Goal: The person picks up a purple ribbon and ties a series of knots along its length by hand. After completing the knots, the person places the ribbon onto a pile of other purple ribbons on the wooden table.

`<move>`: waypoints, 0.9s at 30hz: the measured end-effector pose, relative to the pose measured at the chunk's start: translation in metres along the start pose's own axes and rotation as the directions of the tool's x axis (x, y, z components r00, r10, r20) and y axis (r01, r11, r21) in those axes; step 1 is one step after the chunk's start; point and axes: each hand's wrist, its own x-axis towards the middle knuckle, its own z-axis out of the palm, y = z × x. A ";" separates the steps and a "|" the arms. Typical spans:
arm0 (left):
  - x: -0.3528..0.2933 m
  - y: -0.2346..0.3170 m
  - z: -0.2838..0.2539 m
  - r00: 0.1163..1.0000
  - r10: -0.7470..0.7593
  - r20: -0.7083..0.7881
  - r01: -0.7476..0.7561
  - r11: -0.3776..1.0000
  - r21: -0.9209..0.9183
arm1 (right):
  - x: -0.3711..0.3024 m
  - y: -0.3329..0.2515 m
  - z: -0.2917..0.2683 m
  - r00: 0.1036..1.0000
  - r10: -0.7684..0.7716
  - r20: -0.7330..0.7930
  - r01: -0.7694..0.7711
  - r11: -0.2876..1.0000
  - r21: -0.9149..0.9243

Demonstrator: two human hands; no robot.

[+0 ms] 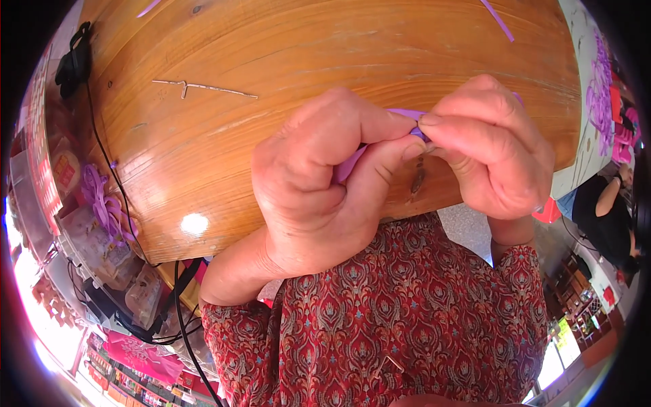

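Both hands meet above the near part of the wooden table, pinching a purple ribbon between them. My left hand is closed, its thumb and index finger pressed on the ribbon, and part of the strip shows below the index finger. My right hand grips the same ribbon with thumb and fingertips, right against the left fingertips. A small darker purple fold lies where the fingertips come together; its exact shape is mostly hidden by the fingers.
A thin bent wire tool lies on the wooden table. Purple strips lie at the far edge. A black cable runs down the left side, beside purple ribbon loops and plastic containers. Another person is at the right.
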 end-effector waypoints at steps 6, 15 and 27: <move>0.002 0.001 -0.001 0.994 -0.105 0.029 0.108 0.986 -0.127 | 0.007 0.003 -0.007 0.998 0.038 0.055 -0.045 0.991 0.123; -0.001 -0.001 0.002 0.987 -0.161 0.002 0.154 0.937 -0.313 | 0.006 -0.001 -0.002 0.967 0.240 0.081 -0.253 0.924 0.287; 0.004 -0.005 0.000 0.990 -0.139 -0.025 0.130 0.965 -0.228 | 0.007 0.010 -0.008 0.982 0.138 0.125 -0.158 0.974 0.165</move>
